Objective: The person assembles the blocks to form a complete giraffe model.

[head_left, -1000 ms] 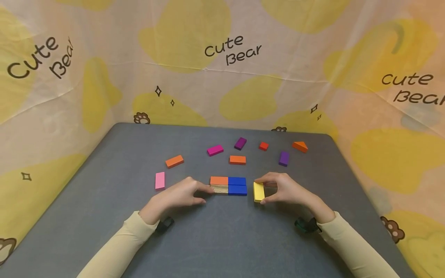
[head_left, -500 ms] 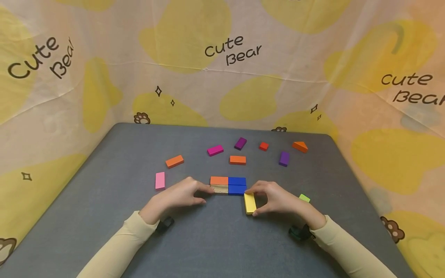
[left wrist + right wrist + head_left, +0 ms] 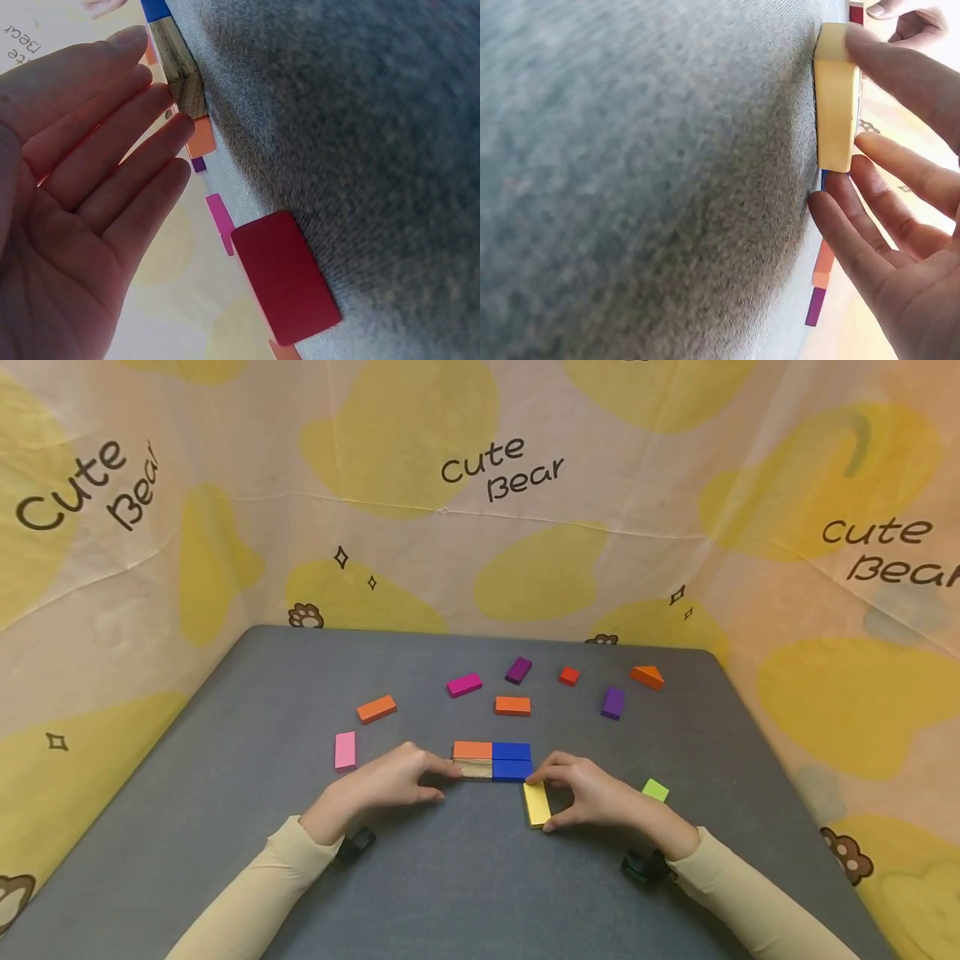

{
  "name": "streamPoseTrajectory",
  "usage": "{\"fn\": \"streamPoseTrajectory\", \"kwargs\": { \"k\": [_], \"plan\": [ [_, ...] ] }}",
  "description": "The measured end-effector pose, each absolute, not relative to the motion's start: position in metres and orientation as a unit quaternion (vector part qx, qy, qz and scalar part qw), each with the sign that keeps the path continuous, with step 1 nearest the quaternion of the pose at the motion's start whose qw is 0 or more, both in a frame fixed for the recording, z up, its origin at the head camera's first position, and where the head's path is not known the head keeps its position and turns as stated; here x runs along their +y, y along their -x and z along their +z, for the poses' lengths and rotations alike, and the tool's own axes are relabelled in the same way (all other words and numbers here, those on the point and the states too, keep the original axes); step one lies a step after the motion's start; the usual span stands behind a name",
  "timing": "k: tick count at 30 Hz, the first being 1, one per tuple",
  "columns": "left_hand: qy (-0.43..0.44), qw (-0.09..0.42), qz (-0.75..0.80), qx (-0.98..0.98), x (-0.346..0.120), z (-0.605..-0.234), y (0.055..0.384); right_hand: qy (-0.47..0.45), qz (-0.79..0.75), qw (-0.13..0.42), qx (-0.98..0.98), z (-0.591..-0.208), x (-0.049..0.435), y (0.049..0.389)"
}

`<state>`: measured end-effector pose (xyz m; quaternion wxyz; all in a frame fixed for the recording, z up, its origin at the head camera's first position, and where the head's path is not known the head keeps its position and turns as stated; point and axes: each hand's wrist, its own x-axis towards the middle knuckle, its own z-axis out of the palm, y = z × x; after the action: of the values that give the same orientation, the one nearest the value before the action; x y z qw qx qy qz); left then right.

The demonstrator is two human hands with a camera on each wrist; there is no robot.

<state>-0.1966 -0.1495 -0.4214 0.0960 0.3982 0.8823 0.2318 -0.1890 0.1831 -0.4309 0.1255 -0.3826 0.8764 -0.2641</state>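
Note:
My right hand [image 3: 592, 793] pinches a yellow rectangular block [image 3: 537, 806] between thumb and fingers, just at the front right corner of a group of blocks. The right wrist view shows the thumb at one end of the yellow block [image 3: 836, 112]. An orange block [image 3: 472, 749] and two blue ones [image 3: 513, 770] sit flush with a bare-wood block [image 3: 476, 768] in that two-by-two group. At its left side, the index fingertip of my left hand [image 3: 393, 781] touches the wood block; its fingers look extended in the left wrist view, beside the wood block [image 3: 180, 71].
Loose blocks lie around: pink [image 3: 345, 752] and orange [image 3: 377, 708] at left, magenta [image 3: 464, 684], orange [image 3: 513, 706], dark purple [image 3: 518, 670] and red [image 3: 569, 676] behind, violet [image 3: 612, 702] and an orange triangle [image 3: 647, 677] at right, lime green [image 3: 656, 790] by the right forearm.
My right hand has moved the yellow block left and toward me, up to the group's front right corner. The lime green block has come into view. The left hand stays put.

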Motion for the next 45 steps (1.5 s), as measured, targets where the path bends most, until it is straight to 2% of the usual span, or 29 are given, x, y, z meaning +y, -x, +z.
{"fn": "streamPoseTrajectory", "kwargs": {
  "k": [16, 45],
  "plan": [
    [-0.401, 0.092, 0.226, 0.883, -0.149, -0.421, 0.197, 0.33, -0.248, 0.116, 0.903, -0.433, 0.19, 0.189],
    [-0.401, 0.096, 0.229, 0.882, -0.149, -0.42, 0.197, 0.327, -0.246, 0.073, 0.91, -0.434, 0.175, 0.181]
  ]
}}
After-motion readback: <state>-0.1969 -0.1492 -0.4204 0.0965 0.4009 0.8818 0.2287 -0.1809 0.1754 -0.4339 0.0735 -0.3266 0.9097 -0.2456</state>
